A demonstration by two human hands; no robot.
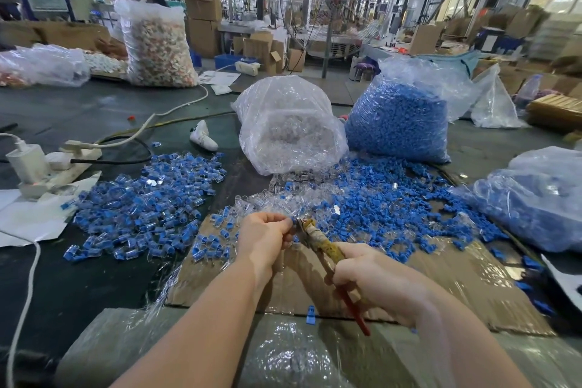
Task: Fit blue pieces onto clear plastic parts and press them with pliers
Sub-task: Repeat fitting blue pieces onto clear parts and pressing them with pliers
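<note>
The left hand (267,235) pinches a small piece, the right hand (371,277) grips the pliers (318,238); it is best to squeeze gently and straight.

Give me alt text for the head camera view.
The left hand pinches a small blue-and-clear part while the right hand grips pliers closing on it, over cardboard strewn with blue pieces.

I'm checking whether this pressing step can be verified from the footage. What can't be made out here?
Head view, the only one:
- The piece at the pliers tip: mostly hidden by left hand fingers, so seating is unclear.
- Right hand fingers: curled under the handles, out of sight.
- Clear parts in the clear bag: blurred by the plastic.
</note>
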